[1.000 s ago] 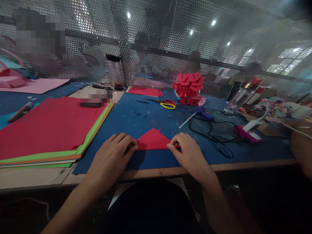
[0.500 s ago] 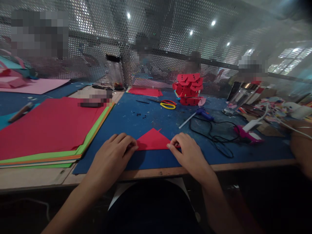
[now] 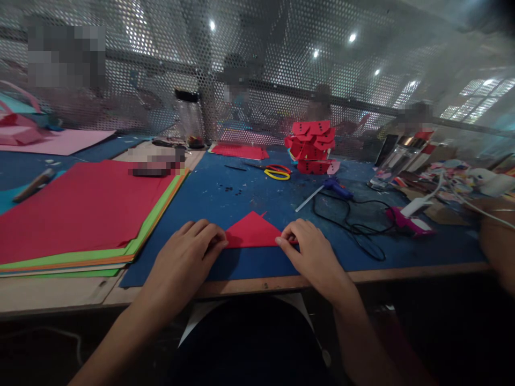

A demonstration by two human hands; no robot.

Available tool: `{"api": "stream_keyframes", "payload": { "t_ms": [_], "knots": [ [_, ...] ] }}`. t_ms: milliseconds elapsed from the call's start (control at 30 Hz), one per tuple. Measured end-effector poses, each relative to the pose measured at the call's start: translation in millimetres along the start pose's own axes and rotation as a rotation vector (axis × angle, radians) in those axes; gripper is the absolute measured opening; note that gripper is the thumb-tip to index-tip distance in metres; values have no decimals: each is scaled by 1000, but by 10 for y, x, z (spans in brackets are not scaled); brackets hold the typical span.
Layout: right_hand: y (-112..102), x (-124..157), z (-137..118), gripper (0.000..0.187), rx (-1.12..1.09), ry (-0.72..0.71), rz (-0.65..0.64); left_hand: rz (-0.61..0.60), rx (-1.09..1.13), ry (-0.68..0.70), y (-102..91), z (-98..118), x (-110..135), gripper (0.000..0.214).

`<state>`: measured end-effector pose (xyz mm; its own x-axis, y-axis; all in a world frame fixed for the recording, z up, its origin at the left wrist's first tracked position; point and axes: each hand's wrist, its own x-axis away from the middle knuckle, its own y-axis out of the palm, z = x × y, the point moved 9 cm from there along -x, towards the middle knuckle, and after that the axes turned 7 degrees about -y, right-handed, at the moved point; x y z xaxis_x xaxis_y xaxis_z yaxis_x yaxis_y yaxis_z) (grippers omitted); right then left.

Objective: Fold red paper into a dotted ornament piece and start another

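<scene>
A red sheet of paper (image 3: 253, 231), folded into a triangle, lies on the blue table mat with its peak pointing away from me. My left hand (image 3: 197, 244) pinches its left corner between thumb and curled fingers. At the opposite corner, my right hand (image 3: 308, 246) grips the paper the same way, its thumb along the folded lower edge. Both corners are partly hidden by my fingers. Beyond the paper lie scissors (image 3: 277, 172) with yellow and red handles and a few small black dots (image 3: 229, 189).
Stacked coloured paper (image 3: 80, 209) lies at left, with a dark blurred object on it. To the right are a blue glue gun (image 3: 338, 188), its black cord (image 3: 346, 225) and a magenta-and-white device (image 3: 410, 221). Red paper pieces (image 3: 311, 145) stand behind. Another person's arm (image 3: 497, 236) is at far right.
</scene>
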<state>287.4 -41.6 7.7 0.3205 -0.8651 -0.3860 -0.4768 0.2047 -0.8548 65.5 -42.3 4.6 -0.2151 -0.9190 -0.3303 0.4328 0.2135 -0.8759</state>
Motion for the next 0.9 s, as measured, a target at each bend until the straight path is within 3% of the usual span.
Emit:
{"api": "stream_keyframes", "payload": {
  "t_ms": [900],
  "knots": [
    [-6,2,-6,12,3,23,-2,14,4,7,-12,10,5,23]
  ]
}}
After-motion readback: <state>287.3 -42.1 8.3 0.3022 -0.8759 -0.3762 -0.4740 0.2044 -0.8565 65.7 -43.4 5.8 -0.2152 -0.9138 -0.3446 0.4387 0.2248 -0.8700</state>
